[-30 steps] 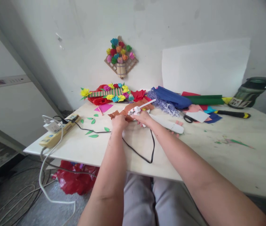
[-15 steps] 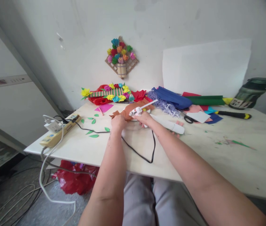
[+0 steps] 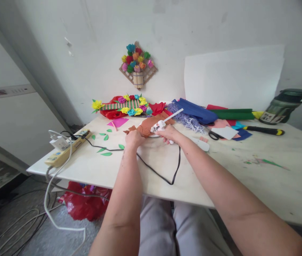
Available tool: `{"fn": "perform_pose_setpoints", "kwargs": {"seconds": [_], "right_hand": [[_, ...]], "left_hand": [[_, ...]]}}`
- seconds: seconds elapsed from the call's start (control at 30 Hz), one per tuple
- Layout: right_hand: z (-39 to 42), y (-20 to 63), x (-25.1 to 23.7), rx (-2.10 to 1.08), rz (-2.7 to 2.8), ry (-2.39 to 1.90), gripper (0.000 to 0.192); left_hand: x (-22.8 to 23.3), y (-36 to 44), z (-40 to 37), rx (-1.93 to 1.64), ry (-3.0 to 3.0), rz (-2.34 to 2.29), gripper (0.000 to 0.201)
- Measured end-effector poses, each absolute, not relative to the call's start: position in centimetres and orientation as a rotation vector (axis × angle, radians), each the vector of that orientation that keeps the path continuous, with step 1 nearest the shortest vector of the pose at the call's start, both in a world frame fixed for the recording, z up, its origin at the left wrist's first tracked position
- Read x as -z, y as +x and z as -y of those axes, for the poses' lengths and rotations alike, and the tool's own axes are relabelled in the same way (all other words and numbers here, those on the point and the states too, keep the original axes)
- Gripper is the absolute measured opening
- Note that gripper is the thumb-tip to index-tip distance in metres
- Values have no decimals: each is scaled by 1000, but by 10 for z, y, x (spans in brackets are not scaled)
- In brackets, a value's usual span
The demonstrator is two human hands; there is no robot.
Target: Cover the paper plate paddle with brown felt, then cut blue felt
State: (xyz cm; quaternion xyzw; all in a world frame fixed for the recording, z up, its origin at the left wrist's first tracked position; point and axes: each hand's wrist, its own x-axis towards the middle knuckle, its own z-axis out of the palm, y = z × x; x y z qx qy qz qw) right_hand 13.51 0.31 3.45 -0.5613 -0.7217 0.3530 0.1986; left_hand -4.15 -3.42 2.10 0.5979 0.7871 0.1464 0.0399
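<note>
My right hand (image 3: pixel 169 134) grips a white glue gun (image 3: pixel 159 126) with a glue stick sticking out at its back, nozzle aimed at a brown paper piece (image 3: pixel 147 127) on the white table (image 3: pixel 151 167). My left hand (image 3: pixel 134 138) pinches the left part of that brown paper and holds it down. The gun's black cord (image 3: pixel 164 170) loops over the table toward a yellow power strip (image 3: pixel 67 148). A white rolled tube (image 3: pixel 200 144) lies just behind my right wrist.
Green paper leaves (image 3: pixel 106 149) and a pink sheet (image 3: pixel 117 122) lie left of my hands. A paper-flower craft (image 3: pixel 125 105) sits at the back; another (image 3: pixel 137 65) hangs on the wall. Coloured sheets (image 3: pixel 217 113), scissors (image 3: pixel 215 134), a yellow-black tool (image 3: pixel 264 130), a green bottle (image 3: pixel 284 105) are at right.
My right hand has shifted the glue gun slightly to the right and up over the brown paper. The cord loop followed it. My left hand has stayed on the paper.
</note>
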Motion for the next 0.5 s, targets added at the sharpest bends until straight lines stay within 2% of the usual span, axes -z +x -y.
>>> {"fn": "perform_pose_setpoints", "kwargs": {"seconds": [0.23, 0.5], "right_hand": [[3, 133, -37, -938, 1949, -1515, 29], [-11, 124, -21, -951, 1952, -1459, 28]], "left_hand": [[-20, -38, 33, -691, 1903, -2389, 31], [-10, -32, 28, -727, 1981, -2437, 38]]}}
